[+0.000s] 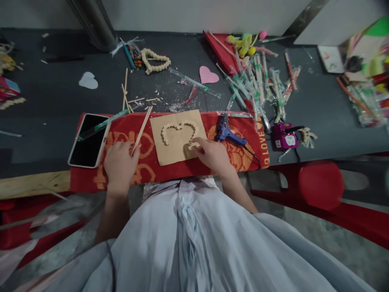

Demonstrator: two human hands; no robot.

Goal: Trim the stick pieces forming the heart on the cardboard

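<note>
My left hand rests on the red towel, its fingers closed round a pair of wooden chopsticks that point up and away. On a square of brown paper lies an unfinished-looking heart outline built from short pale pieces. My right hand reaches over the paper's right edge. Its thumb and finger are pinched at the lower right end of the outline, and whatever sits between the tips is hidden. Beside that hand, a blue glue gun lies on the towel.
Left on the towel, a phone lies under a green wrapper. Wrapped chopsticks are heaped at the back right, near a purple box. Farther back are a pale bumpy heart frame, a pink paper heart and scattered crumbs.
</note>
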